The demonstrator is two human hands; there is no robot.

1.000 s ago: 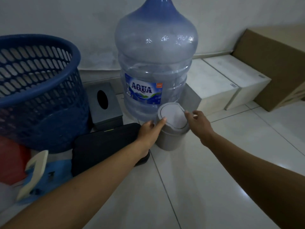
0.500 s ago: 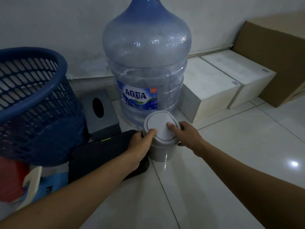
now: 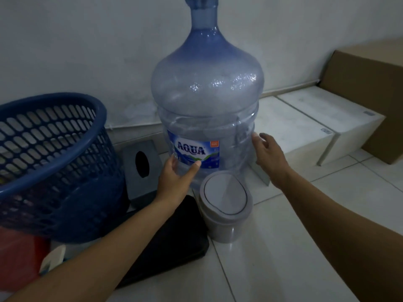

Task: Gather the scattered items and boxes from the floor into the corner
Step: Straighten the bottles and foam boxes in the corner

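Note:
A large blue-tinted water gallon (image 3: 207,99) with an AQUA label stands upright against the white wall. My left hand (image 3: 176,177) lies on its lower left side by the label, fingers spread. My right hand (image 3: 267,154) touches its lower right side with straight fingers. Directly in front of the gallon, between my forearms, stands a small grey bin (image 3: 225,205) with a swing lid, and neither hand is on it.
A blue mesh basket (image 3: 50,162) stands at the left. A grey tissue box (image 3: 141,168) leans behind a black case (image 3: 172,243). Two white boxes (image 3: 305,125) and a brown cardboard box (image 3: 368,92) line the wall at the right. Red and pale items lie bottom left.
Both hands have left the small grey bin's lid and moved up and apart onto the sides of the water gallon. The bin stays in front of the gallon.

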